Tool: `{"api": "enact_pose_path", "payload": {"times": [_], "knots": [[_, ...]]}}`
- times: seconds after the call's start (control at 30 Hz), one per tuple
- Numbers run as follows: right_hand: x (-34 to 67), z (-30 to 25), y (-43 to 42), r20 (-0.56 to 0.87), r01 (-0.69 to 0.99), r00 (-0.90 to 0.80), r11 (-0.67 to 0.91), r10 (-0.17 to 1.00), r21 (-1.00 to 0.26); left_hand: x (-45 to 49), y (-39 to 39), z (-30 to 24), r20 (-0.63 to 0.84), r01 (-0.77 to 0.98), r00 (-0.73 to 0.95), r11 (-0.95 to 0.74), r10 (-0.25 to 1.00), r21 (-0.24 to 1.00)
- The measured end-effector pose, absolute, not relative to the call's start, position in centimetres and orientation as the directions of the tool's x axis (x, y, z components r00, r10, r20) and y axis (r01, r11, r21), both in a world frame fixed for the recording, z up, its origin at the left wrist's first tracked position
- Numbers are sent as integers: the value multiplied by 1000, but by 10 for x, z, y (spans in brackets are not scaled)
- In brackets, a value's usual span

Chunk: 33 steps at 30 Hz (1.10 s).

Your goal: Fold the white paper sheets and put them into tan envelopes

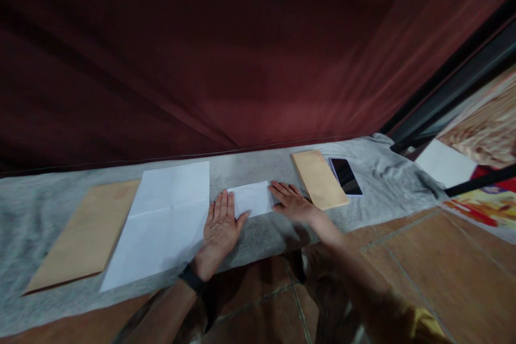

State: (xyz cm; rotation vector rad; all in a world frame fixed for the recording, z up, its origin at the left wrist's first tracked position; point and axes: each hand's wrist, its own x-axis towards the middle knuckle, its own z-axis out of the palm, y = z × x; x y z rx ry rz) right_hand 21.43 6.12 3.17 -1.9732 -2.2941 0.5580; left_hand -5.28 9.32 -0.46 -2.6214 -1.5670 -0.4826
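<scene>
Left hand (220, 228) and right hand (293, 204) flat, grip pinching nothing | folded paper (253, 199) on the cloth-covered bench (250, 165) between them, ends apparently pressed to keep it flat | white sheet (167, 226), brown envelopes (320, 180), phone (346, 176) alongside, likely spaced for working room

One left hand (221, 228) and one right hand (293, 203) are seen, two in all, and two papers are counted: one large sheet (161, 231) and one folded sheet (252, 200). Two envelopes are shown, the left envelope (84, 231) and the right envelope (320, 180), though whether more are stacked in either place cannot be told. One phone (345, 176), one wristband (192, 278), one cloth (253, 165) and one curtain (258, 64) are also counted.
</scene>
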Motion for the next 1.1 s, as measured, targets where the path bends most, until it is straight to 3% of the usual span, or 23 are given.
{"api": "enact_pose_path", "payload": {"times": [0.2, 0.3, 0.43, 0.67, 0.93, 1.1], "knots": [[195, 38, 68, 84, 922, -155, 174, 984, -346, -52, 93, -2, 270, 877, 427, -468, 863, 108], [173, 35, 69, 156, 906, -244, 283, 957, -314, -52, 93, -3, 272, 877, 427, -468, 863, 107], [157, 21, 68, 156, 905, -317, 348, 936, -246, -53, 93, -3, 274, 870, 436, -479, 857, 113], [159, 11, 67, 140, 940, -269, 292, 953, -178, -58, 85, 4, 301, 868, 425, -479, 854, 133], [156, 10, 66, 129, 949, -258, 276, 958, -152, -55, 52, 4, 314, 762, 566, -629, 762, 153], [157, 12, 66, 103, 951, -249, 263, 963, -163, -56, 35, 0, 277, 778, 575, -620, 769, 106]]}}
